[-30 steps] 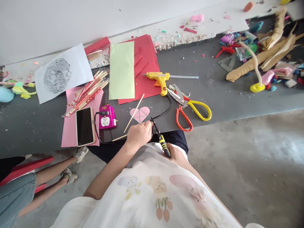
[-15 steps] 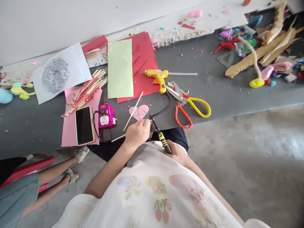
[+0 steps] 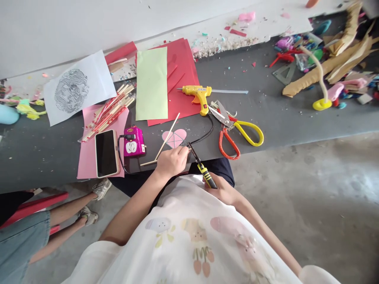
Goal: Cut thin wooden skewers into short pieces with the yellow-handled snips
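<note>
My left hand (image 3: 172,161) is closed round a thin wooden stick (image 3: 148,163) at the table's front edge. One end of the stick sticks out to the left and a short tip shows at my fingertips. My right hand (image 3: 222,189) grips the handles of black-and-yellow pliers (image 3: 205,172), partly hidden in the palm. Their dark jaws point up and left, close beside the stick's tip; whether they touch it I cannot tell. Just beyond my left hand, a pink paper heart (image 3: 179,136) with drawn lines lies flat. Another wooden stick (image 3: 168,134) lies slanted across its left side.
A yellow glue gun (image 3: 197,94) and large scissors (image 3: 226,122) lie ahead to the right. Leftward are a purple power adapter (image 3: 134,142), a phone (image 3: 106,154) and bundled sticks (image 3: 111,112). Coloured paper (image 3: 152,83) lies behind; craft scraps (image 3: 319,71) crowd the far right. Another person's legs (image 3: 68,221) show lower left.
My left hand and its stick have risen slightly, and the stick's left end now meets the lower end of the slanted stick in view. The pliers have shifted slightly right and up.
</note>
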Demonstrator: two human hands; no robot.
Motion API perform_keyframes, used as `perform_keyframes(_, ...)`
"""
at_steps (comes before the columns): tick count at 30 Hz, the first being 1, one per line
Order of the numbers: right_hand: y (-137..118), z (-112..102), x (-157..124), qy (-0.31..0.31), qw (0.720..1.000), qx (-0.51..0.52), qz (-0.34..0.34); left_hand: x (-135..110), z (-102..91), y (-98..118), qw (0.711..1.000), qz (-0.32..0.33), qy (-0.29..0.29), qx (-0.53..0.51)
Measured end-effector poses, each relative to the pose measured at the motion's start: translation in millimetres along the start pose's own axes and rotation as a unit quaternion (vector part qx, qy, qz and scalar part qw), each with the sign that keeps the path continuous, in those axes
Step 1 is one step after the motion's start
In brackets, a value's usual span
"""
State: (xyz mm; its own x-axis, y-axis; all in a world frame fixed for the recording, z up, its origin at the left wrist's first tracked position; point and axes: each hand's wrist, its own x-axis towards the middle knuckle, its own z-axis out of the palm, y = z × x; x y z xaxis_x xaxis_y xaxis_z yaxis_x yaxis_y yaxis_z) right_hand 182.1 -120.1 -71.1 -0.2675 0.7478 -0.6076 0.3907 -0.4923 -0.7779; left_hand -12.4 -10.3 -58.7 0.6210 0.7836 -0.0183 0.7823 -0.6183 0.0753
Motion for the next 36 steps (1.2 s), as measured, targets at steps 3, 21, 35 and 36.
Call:
perform_keyframes(3,7,-2,3,-0.035,0.998,0.035,-0.030,0,0.9,0,1.000,0.005,0.021,-0.007)
perform_keyframes(21,23,-10,11,-0.116,0.978,0.168,-0.047,3,7.8,-2,0.991,0.050,0.123,-0.010)
perform_keyframes(35,-9,0,-9,0.057,0.994,-0.089,-0.013,0,-4.7,1,0.982,0.021,0.183,-0.034)
perform_keyframes(36,-14,-1,-12,0.078,0.991,-0.106,-0.016,1,-9.1,1,0.979,0.023,0.201,-0.040)
